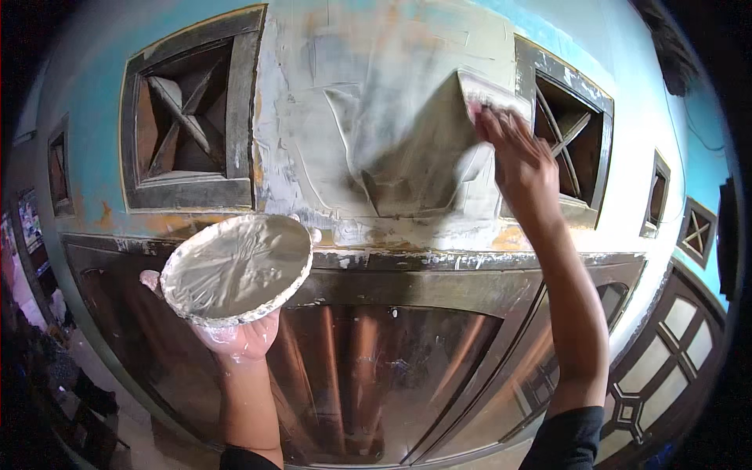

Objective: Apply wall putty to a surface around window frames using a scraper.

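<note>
My left hand [249, 338] holds up a round, shallow bowl [205, 319] from beneath, its fingers and thumb wrapped around the sides. Smooth grey-white putty [243, 262] fills the bowl, and its rim is crusted with the same stuff. With my arm stretched up, my right hand [521, 153] grips a wide putty scraper [486, 88] whose blade lies against the wall beside the right vent frame. Wet putty [415, 149] coats the wall between the two vents, with raised ridges left of the scraper. My right hand's shadow falls across it.
Square vent openings with crossed slats stand left [188, 113] and right [568, 133] of the coated patch. Below runs a dark wooden door frame [415, 286] with glossy panels [376, 376]. A panelled door [662, 360] is at the far right, and blurred clutter [78, 376] at the far left.
</note>
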{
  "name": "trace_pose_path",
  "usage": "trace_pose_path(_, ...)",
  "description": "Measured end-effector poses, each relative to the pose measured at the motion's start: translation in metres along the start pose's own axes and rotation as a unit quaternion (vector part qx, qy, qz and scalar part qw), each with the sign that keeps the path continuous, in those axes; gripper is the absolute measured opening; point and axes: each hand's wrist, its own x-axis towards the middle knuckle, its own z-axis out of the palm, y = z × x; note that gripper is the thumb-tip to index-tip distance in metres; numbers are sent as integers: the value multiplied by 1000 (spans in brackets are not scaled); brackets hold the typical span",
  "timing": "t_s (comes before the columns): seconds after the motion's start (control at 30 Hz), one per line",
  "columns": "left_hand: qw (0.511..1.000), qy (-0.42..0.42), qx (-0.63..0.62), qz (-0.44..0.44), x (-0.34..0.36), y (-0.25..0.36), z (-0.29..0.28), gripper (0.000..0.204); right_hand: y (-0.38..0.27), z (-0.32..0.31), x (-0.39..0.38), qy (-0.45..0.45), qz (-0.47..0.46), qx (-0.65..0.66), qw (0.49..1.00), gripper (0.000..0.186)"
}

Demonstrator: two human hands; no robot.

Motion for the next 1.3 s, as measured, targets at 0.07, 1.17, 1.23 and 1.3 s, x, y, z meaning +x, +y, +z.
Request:
trace_pose_path(0.07, 1000, -4, 2, 4, -1, 2, 0, 116, -27, -12, -23, -22, -7, 16, 1000, 48)
trace_pose_path(1.17, 999, -45, 1, 26, 6, 19, -3, 115, -113, -63, -29, -71, -62, 156, 983, 54)
trace_pose_path(1.23, 998, -55, -10, 26, 8, 16, -4, 115, -84, -40, 18, 0, -45, 99, 994, 54)
trace_pose_path(1.3, 998, -63, -14, 28, 12, 11, -5, 115, -57, -5, 63, 117, -52, 39, 991, 51)
